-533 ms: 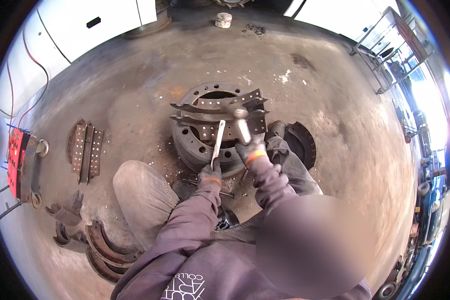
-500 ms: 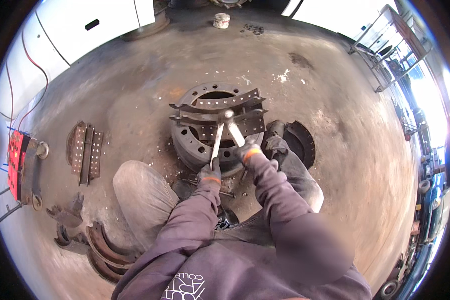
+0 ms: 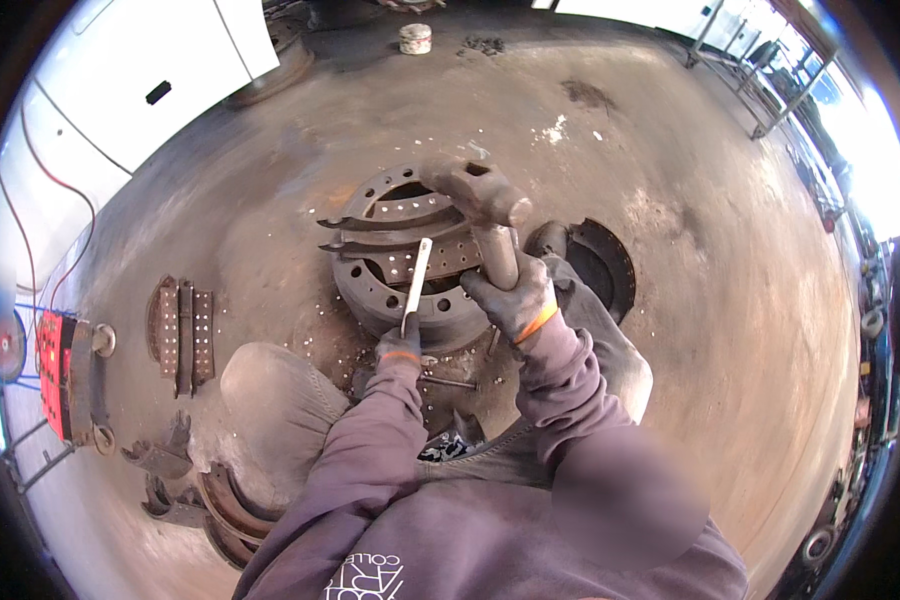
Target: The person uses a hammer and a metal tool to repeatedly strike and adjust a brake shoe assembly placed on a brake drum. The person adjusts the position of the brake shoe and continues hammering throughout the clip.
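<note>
My right hand (image 3: 518, 300), in a dark glove with an orange cuff, is wrapped round the handle of a heavy hammer (image 3: 485, 195), lifted so its head looms large over the work. Gloved too, my left hand (image 3: 400, 342) grips a long pale metal bar (image 3: 417, 275), whose far end lies at the brake shoe (image 3: 440, 262). That shoe, curved and dotted with rivets or holes, rests across a round brake drum (image 3: 362, 302) with holes around its rim. The hammer hides part of the shoe's right side.
Another brake shoe (image 3: 182, 335) lies on the floor at left, with several curved shoes (image 3: 232, 500) near my left knee. A dark curved part (image 3: 605, 270) sits right of the drum. Farther off are a red tool box (image 3: 55, 375), a white bucket (image 3: 415, 40) and a metal-framed stand (image 3: 770, 75).
My right hand has raised the hammer up off the bar's end, toward me. The left hand still holds the bar at the shoe, and the whole view has shifted slightly.
</note>
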{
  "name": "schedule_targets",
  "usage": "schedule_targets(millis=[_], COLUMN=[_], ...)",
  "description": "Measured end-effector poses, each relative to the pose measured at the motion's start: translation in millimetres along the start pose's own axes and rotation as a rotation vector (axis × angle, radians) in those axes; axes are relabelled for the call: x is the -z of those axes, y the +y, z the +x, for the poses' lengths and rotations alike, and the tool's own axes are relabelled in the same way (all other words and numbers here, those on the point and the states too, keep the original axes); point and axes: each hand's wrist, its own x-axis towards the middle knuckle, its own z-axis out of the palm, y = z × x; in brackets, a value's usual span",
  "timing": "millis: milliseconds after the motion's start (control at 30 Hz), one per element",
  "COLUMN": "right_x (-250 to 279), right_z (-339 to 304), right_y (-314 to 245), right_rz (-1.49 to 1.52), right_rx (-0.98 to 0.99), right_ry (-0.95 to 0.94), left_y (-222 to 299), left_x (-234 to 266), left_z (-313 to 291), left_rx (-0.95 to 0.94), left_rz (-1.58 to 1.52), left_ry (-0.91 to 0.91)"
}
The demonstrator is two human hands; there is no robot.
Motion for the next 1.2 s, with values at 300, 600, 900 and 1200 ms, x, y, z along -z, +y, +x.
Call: schedule_targets(millis=[300,600,900,1200], right_x=[29.4,10.5,-11.8,-25.3], right_z=[3.5,3.4,1.2,13.4], right_y=[27.8,49.9,16.2,17.0], right_rz=[-0.309,-0.142,0.080,-0.014], right_rx=[-0.087,-0.165,-0.142,-0.116], right_ry=[-0.004,0.026,0.068,0.080], left_y=[23.8,71.8,48.1,37.2], left_x=[92.6,164.4,176.2,170.7], left_z=[78.4,102.7,132.7,148.1], left_rx=[-0.113,-0.153,-0.420,-0.397], left_rz=[0.540,0.670,0.871,0.695], left_ry=[-0.296,-0.263,-0.391,-0.269])
